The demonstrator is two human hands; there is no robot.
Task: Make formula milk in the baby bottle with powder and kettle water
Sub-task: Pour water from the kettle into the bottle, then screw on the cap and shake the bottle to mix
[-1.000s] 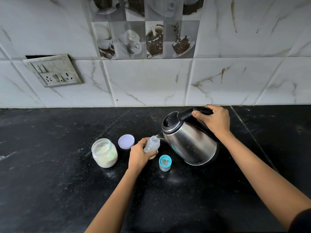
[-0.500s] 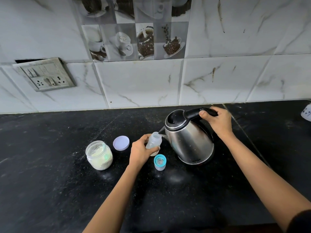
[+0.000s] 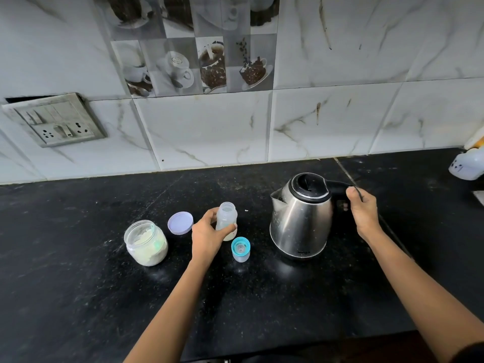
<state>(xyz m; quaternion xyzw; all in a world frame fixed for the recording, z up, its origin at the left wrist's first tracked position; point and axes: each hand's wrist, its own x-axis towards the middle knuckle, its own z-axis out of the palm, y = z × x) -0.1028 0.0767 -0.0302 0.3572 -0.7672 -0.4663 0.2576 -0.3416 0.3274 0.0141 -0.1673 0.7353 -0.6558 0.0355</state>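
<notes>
Showing baby bottle | upright, uncapped, translucent, whitish base | kettle steel, upright

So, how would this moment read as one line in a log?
left hand: grips baby bottle | right hand: holds kettle handle | kettle: upright on counter | teat cap: off

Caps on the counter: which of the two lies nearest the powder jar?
The flat lilac lid, just right of the powder jar; the teal teat cap stands farther off, beyond the left hand.
</notes>
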